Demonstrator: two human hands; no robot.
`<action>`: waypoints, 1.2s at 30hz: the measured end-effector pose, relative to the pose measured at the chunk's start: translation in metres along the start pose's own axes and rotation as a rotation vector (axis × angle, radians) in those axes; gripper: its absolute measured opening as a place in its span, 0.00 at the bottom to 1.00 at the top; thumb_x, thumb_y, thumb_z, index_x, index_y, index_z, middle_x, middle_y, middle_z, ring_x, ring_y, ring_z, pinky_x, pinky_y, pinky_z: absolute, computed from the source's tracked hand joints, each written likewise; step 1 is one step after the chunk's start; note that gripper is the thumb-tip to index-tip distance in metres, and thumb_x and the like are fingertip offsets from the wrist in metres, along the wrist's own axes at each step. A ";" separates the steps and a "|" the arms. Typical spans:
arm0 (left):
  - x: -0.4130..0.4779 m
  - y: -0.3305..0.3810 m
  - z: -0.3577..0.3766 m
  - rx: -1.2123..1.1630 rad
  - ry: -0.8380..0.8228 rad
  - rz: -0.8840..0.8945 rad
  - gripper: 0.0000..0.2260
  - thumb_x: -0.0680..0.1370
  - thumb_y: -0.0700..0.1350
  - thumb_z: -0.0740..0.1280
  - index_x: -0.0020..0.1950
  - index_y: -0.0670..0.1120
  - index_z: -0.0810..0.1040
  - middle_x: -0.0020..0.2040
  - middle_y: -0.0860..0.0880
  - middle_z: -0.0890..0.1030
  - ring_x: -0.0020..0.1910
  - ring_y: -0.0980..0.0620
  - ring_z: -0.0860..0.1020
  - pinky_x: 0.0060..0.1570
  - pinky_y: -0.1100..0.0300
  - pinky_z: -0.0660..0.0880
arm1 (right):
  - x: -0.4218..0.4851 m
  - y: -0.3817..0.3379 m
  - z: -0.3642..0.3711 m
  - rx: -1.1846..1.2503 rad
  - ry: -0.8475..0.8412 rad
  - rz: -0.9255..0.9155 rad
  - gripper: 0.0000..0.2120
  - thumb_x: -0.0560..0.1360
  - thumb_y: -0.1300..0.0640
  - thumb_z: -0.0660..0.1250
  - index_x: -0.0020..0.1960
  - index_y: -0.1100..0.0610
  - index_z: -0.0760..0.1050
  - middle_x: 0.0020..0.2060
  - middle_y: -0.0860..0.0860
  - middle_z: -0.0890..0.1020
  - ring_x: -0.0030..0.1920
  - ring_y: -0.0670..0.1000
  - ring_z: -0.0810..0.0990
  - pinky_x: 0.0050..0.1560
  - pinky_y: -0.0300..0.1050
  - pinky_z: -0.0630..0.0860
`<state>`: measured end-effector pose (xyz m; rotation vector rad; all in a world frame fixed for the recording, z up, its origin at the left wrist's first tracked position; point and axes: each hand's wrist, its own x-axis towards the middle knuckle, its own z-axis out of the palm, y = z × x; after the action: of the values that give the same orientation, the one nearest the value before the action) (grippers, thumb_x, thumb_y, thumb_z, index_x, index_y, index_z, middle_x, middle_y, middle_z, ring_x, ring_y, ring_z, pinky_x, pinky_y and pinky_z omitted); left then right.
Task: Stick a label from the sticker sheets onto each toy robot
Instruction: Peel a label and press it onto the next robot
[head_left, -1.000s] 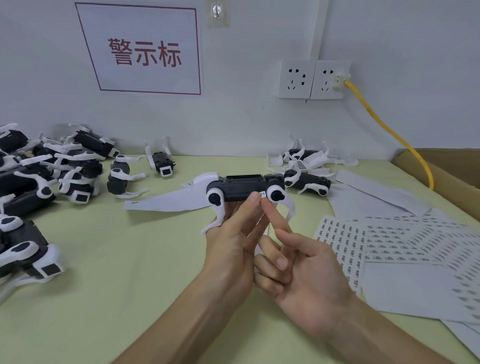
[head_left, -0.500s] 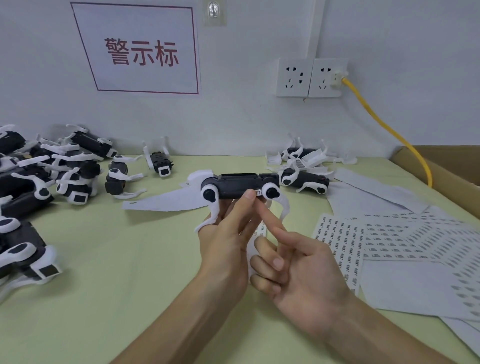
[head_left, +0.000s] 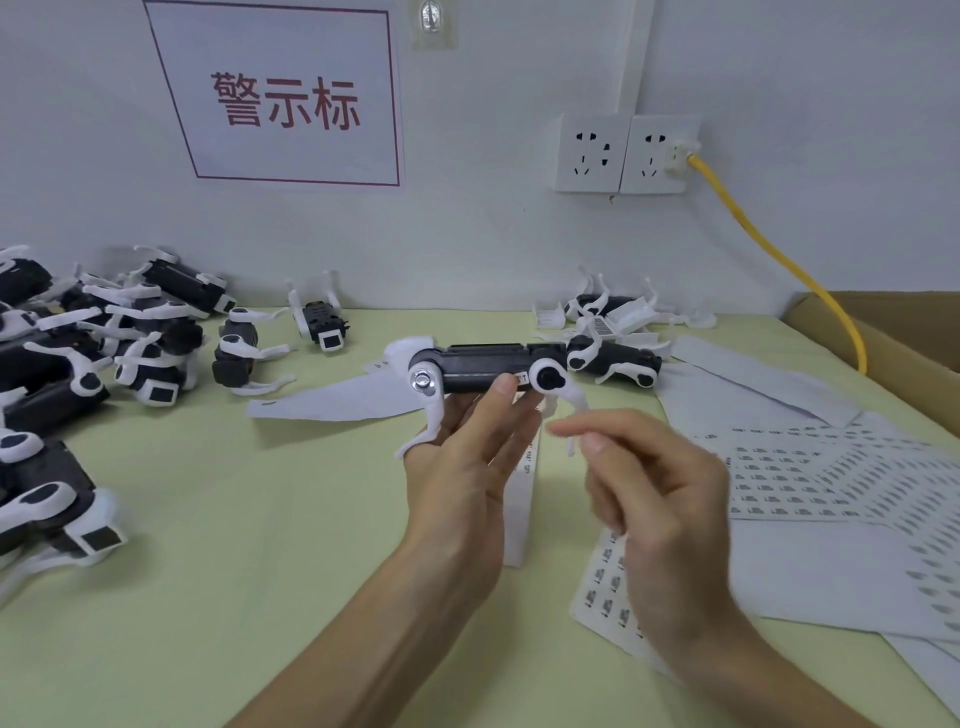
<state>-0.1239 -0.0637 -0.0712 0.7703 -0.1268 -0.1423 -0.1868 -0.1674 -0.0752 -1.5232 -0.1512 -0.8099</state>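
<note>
Left hand (head_left: 462, 467): I'm seeing it gripping the toy robot (head_left: 483, 364) from below, raised above the table.
Robot axis: running left to right, with a label (head_left: 521, 378) sitting near its right end.
Right hand (head_left: 654, 493): hovering loose, holding nothing, just right of the robot.
Next reach: I'm judging the sticker sheets (head_left: 831, 478) nearer this hand.

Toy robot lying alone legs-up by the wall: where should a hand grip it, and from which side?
Probably across the black body of the toy robot, near its screen end, coming from above: the thin white legs rise at the far end, leaving the near flanks free.
</note>
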 end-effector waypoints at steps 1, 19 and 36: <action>0.000 0.000 0.000 -0.003 -0.014 0.007 0.11 0.74 0.41 0.73 0.56 0.42 0.82 0.48 0.48 0.86 0.51 0.48 0.87 0.52 0.60 0.82 | 0.003 -0.002 -0.004 -0.053 0.044 -0.073 0.12 0.76 0.62 0.65 0.46 0.50 0.85 0.27 0.42 0.72 0.28 0.46 0.66 0.31 0.36 0.63; 0.001 -0.006 -0.007 0.227 0.060 0.029 0.11 0.78 0.45 0.74 0.55 0.39 0.84 0.50 0.45 0.88 0.51 0.48 0.87 0.52 0.63 0.82 | 0.014 0.014 -0.005 -0.226 -0.073 0.088 0.17 0.76 0.52 0.72 0.64 0.46 0.78 0.46 0.43 0.82 0.47 0.47 0.84 0.48 0.39 0.79; -0.003 -0.010 -0.003 0.282 0.018 0.074 0.20 0.73 0.51 0.75 0.60 0.41 0.83 0.50 0.45 0.88 0.51 0.48 0.87 0.57 0.61 0.81 | 0.018 0.016 -0.010 -0.120 -0.056 0.118 0.14 0.78 0.56 0.72 0.63 0.49 0.77 0.43 0.50 0.85 0.35 0.53 0.85 0.41 0.42 0.81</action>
<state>-0.1266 -0.0683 -0.0810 1.0461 -0.1603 -0.0467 -0.1689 -0.1858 -0.0789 -1.6521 -0.0542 -0.6936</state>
